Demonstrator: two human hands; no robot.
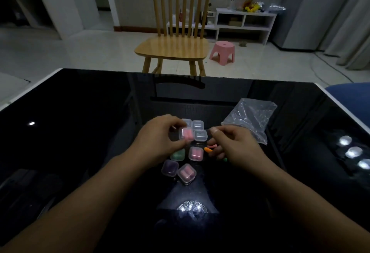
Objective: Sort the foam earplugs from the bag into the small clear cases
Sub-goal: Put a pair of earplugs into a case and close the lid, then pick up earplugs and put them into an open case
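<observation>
Pink earplugs fill the clear case [187, 136] pinched by the left hand [160, 135]; the right hand [233, 145] hovers half-curled beside it.

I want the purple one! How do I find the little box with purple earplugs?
Look at the black glass table, at the cluster of small clear cases between the hands. The purple case sits in the nearest row, on the left, beside a pink-filled case. It is the only purple one.

No words, labels, brands or numbers can be read anywhere — not on the small clear cases [197, 126], the plastic bag [250, 118], or the far shelf's [246, 22] clutter — too dim.
</observation>
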